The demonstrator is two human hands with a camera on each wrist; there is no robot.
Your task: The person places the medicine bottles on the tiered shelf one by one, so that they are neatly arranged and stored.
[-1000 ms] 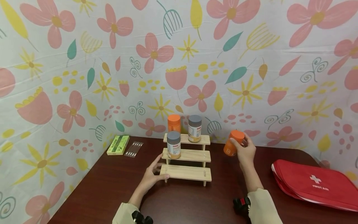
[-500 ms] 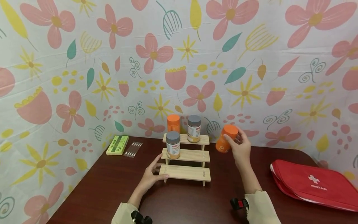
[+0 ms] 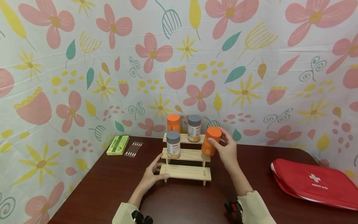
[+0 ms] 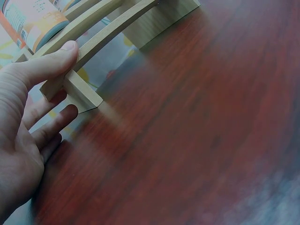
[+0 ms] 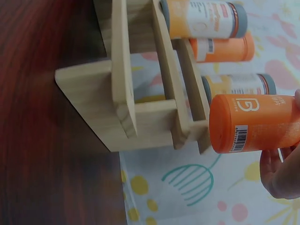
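A three-step wooden display rack (image 3: 185, 172) stands on the table. My left hand (image 3: 149, 177) grips its left end; in the left wrist view the thumb (image 4: 65, 54) lies along the lower board's end and the fingers are beneath and beside it. My right hand (image 3: 227, 151) holds an orange bottle (image 3: 211, 143) with an orange cap, slightly tilted, at the right end of the middle step. In the right wrist view the bottle's base (image 5: 220, 124) points toward the rack. A grey-capped jar (image 3: 173, 147) stands on the middle step's left. Another grey-capped jar (image 3: 194, 129) and an orange bottle (image 3: 173, 123) occupy the top step.
A red first aid pouch (image 3: 316, 183) lies on the table at the right. At the back left are a green-yellow box (image 3: 118, 145) and a flat clear pack of cotton swabs (image 3: 133, 149). Flowered cloth (image 3: 251, 77) hangs behind the table.
My right hand has carried the orange bottle leftward, from beside the rack to the middle step's right end. My left hand has stayed on the rack.
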